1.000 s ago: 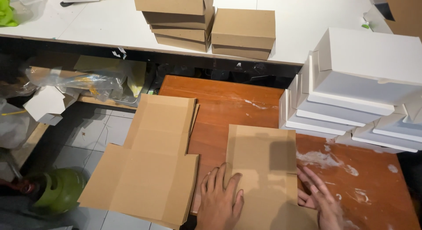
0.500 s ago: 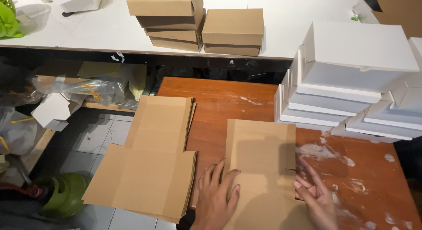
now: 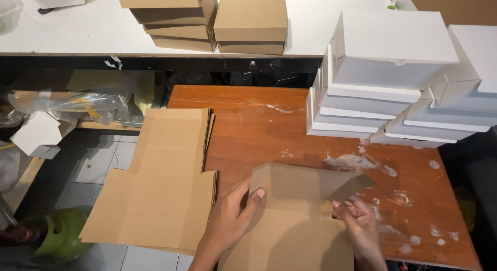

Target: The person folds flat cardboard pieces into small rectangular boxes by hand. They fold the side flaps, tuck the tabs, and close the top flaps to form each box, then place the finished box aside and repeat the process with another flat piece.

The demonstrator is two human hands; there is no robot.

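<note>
cardboard sheet (image 3: 295, 219) flap raised; left hand (image 3: 228, 219), right hand (image 3: 357, 222) gripping edges.

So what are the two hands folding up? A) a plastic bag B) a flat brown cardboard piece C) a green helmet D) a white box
B: the left hand and right hand both grip the brown cardboard sheet, whose far flap is bent upward off the wooden table.

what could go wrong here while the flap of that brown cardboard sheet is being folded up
The stack of flat cardboard blanks overhangs the wooden table's left edge; a nudge from the left hand might tip it off. The raised flap is held only at its ends by the left and right hand, so it could crease crooked. White residue nearby could mark the sheet.
</note>
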